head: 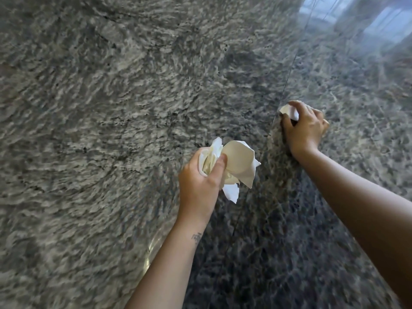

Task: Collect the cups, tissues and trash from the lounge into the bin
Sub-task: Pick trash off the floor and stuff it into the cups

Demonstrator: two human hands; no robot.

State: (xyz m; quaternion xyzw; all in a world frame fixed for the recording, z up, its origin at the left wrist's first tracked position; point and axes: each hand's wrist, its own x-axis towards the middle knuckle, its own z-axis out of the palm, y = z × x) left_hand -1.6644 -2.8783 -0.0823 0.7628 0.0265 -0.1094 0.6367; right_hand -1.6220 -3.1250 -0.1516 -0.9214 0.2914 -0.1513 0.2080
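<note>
Nothing here can be read: no text, label, brand, number or sign. The only mark is a small dark tattoo (pixel 196 237) on the left forearm, just below the wrist, too small and blurred to make out as letters or figures.
</note>
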